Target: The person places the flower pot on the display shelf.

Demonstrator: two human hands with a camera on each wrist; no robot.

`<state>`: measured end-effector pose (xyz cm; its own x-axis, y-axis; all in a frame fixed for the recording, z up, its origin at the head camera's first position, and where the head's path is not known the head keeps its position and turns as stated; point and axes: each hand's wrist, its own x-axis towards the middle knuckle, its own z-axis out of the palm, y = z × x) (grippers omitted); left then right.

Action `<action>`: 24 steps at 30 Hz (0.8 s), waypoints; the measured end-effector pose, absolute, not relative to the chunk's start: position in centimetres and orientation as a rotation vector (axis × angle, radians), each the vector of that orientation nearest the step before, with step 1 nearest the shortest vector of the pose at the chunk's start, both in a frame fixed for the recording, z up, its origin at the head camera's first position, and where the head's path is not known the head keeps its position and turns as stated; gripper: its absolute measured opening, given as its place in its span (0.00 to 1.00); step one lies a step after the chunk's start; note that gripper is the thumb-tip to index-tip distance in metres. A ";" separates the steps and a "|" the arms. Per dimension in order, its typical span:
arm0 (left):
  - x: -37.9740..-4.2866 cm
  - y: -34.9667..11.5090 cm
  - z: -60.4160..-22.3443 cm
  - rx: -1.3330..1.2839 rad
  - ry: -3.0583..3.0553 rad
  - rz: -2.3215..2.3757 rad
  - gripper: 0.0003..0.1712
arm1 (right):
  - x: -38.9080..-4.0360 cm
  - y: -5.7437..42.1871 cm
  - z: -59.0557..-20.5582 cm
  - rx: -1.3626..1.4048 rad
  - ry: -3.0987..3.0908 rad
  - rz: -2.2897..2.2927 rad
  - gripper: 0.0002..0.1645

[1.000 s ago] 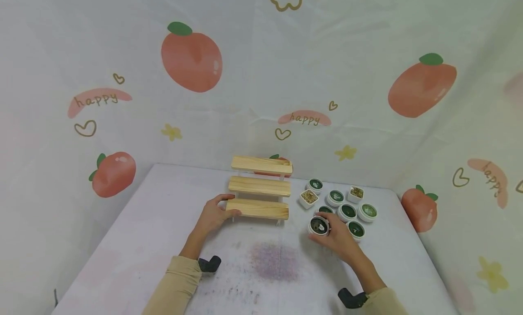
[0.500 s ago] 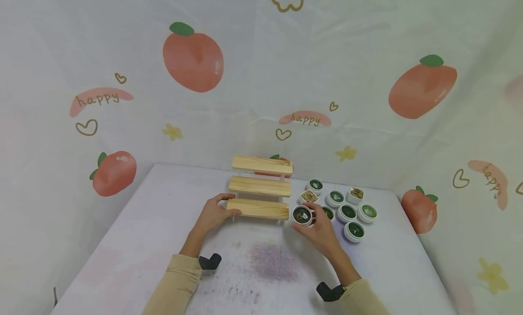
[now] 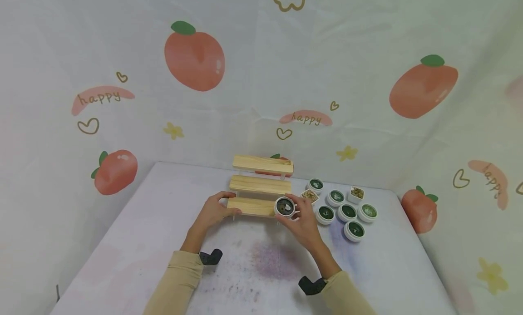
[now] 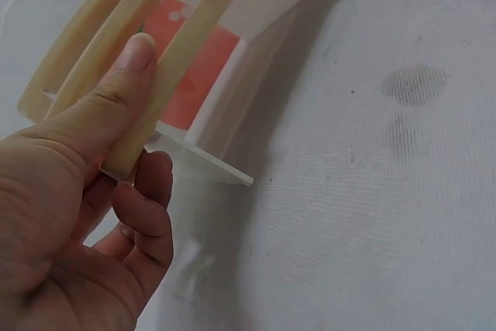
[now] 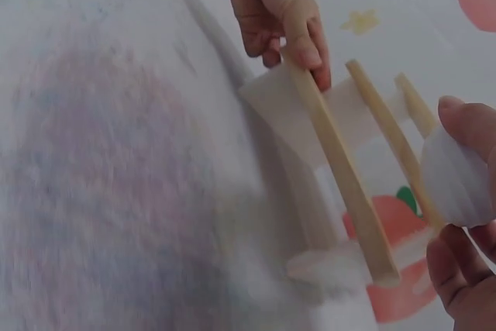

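A three-step display stand with pale wooden boards (image 3: 260,185) and white supports stands near the middle of the table. My left hand (image 3: 215,210) grips the left end of its lowest board (image 4: 190,52), thumb on top and fingers curled beneath. My right hand (image 3: 303,219) holds a small round white pot (image 3: 284,207) with a dark top, pinched between thumb and fingers. From the head, the pot overlaps the right end of the lowest board. Its ribbed white side (image 5: 457,180) shows in the right wrist view, close beside the boards.
Right of the stand, several round white pots with green tops (image 3: 348,211) sit grouped on the table (image 3: 163,242). Two square white pots with speckled tops (image 3: 357,194) are among them, one partly behind my right hand. A patterned cloth (image 3: 261,79) hangs behind the table.
My right hand has carried the dark-topped pot leftward from beside the group to the right end of the lowest board. My left hand keeps its grip on the stand.
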<state>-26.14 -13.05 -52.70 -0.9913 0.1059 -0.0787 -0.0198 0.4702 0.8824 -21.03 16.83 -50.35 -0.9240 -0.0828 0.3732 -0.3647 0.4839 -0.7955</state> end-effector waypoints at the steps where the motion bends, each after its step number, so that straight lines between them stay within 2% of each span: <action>1: -26.1 -13.0 -52.7 0.069 2.585 1.552 0.41 | -21.0 16.4 -50.3 0.391 -2.445 1.433 0.42; 8: -26.0 -13.1 -52.9 0.072 2.593 1.572 0.42 | -21.4 14.0 -50.3 0.398 -2.418 1.509 0.43; 13: -25.9 -13.2 -52.8 0.072 2.577 1.603 0.41 | -21.6 12.5 -50.4 0.362 -2.379 1.612 0.39; 24: -26.0 -13.9 -52.3 0.144 2.485 1.596 0.39 | -22.0 9.4 -50.5 0.482 -2.411 1.582 0.37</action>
<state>-26.00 -13.95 -52.27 -0.9783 0.1800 -0.1024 -0.0182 0.4177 0.9084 -22.05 9.43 -50.48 -0.9228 -0.1520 0.3542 -0.3854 0.3675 -0.8464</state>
